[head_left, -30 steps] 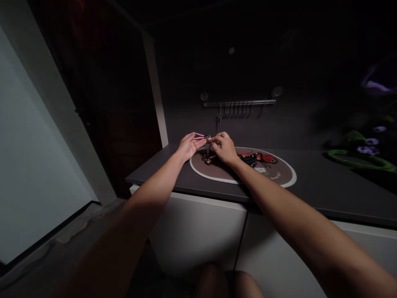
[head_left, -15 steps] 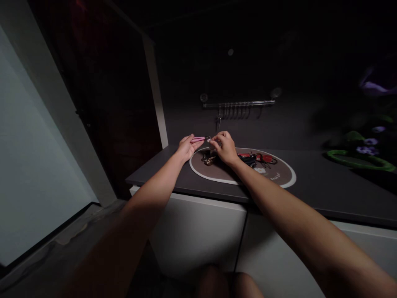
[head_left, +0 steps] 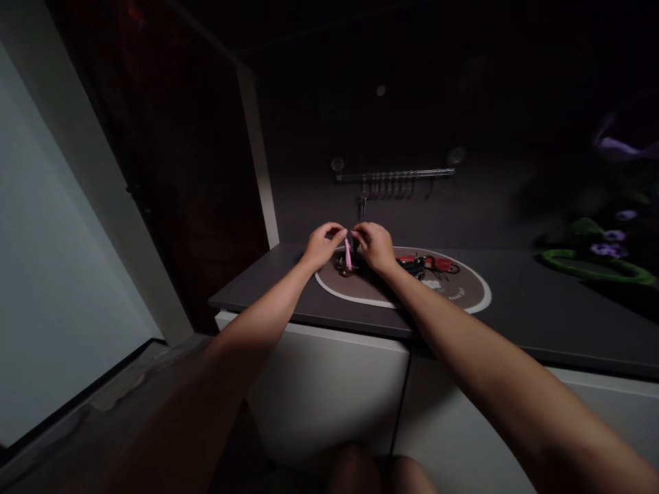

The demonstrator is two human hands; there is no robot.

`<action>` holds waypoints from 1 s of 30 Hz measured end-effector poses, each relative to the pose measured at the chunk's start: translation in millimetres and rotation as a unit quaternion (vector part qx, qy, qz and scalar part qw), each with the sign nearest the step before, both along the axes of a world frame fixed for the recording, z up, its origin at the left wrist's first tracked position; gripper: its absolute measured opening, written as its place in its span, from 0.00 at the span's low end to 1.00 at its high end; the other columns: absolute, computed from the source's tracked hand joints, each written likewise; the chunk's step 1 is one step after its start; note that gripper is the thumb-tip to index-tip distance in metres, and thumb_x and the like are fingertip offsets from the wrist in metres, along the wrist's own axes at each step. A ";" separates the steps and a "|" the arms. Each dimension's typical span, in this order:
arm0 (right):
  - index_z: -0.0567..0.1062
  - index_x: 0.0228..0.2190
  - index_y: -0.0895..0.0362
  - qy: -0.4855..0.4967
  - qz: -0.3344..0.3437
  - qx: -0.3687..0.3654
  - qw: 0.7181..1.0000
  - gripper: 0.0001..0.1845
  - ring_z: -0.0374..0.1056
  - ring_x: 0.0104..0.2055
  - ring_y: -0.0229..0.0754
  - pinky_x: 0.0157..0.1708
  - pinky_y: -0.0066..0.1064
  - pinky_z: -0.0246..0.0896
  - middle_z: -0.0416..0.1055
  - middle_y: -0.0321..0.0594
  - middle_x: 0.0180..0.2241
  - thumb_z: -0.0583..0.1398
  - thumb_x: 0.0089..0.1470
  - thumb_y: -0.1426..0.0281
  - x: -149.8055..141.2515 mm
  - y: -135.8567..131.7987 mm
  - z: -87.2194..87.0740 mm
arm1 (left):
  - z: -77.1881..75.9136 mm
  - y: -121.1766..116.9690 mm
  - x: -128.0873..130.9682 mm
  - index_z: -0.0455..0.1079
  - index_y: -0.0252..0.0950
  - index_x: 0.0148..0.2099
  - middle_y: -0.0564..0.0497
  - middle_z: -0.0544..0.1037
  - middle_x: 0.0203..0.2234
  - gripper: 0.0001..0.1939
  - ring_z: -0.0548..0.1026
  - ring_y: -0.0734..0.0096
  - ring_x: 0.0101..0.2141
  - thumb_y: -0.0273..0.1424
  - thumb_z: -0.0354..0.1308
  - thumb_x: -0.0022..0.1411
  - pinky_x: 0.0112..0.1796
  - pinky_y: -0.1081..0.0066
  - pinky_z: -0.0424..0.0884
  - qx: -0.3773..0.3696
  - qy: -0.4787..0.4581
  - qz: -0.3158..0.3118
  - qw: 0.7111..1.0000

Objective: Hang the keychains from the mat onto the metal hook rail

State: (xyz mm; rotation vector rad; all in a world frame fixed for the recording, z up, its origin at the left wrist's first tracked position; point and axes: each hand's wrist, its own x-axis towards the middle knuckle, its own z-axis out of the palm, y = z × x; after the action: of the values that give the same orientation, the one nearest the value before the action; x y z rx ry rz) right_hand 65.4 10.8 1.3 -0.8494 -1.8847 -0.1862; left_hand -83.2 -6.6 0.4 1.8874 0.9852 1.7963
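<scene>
My left hand (head_left: pixel 322 247) is closed in a pinch at the top of a pink strap (head_left: pixel 348 255), which hangs down over the mat. Close by on the right, my right hand (head_left: pixel 377 247) has its thumb and fingertips together at the same height. Whatever it grips there is too small and dark to make out. Beneath the hands lies an oval brown mat (head_left: pixel 371 293) with a white border. A small metallic bunch (head_left: pixel 344 272), perhaps keys, rests on it below the strap.
Dark and red items with cords (head_left: pixel 435 263) lie on the mat's right half. A clear rail (head_left: pixel 396 174) with several hooks is fixed to the wall behind, a small key-like item (head_left: pixel 364 202) hanging at its left. A green ring-shaped object (head_left: pixel 592 266) and purple flowers (head_left: pixel 610 247) stand right.
The pink strap has swung from lying level across my left hand to hanging down from its fingertips. My left hand has moved right and turned from palm-up into a pinch; the right hand barely moved.
</scene>
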 end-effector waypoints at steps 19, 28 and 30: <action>0.70 0.29 0.58 0.169 0.173 -0.151 0.958 0.10 0.62 0.30 0.37 0.33 0.30 0.57 0.69 0.38 0.28 0.56 0.47 0.63 -8.9 4.5 -2.8 | -3.1 8.6 -0.3 0.72 0.33 0.29 0.51 0.75 0.24 0.04 0.70 0.72 0.28 0.29 0.59 0.49 0.37 0.71 0.64 -0.078 -0.077 -0.047 0.993; 0.69 0.25 0.57 0.289 0.270 -0.294 0.870 0.13 0.60 0.26 0.34 0.26 0.26 0.56 0.66 0.34 0.23 0.62 0.36 0.62 -10.1 1.3 -1.2 | -5.4 10.9 1.5 0.72 0.32 0.31 0.50 0.75 0.24 0.08 0.70 0.74 0.28 0.32 0.60 0.48 0.32 0.73 0.65 -0.088 -0.135 -0.070 0.984; 0.70 0.25 0.58 0.290 0.267 -0.292 0.871 0.14 0.60 0.26 0.33 0.26 0.26 0.56 0.66 0.34 0.23 0.62 0.36 0.62 -8.3 -1.1 0.6 | -4.9 10.0 1.9 0.72 0.32 0.32 0.50 0.75 0.25 0.10 0.70 0.74 0.27 0.33 0.61 0.47 0.32 0.72 0.65 -0.086 -0.133 -0.074 0.985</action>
State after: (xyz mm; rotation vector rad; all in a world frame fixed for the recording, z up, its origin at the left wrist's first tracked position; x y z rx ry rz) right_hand 57.1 9.7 1.9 -0.6269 -1.5174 0.9306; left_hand -81.3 3.4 -4.5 1.5272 0.8499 1.7577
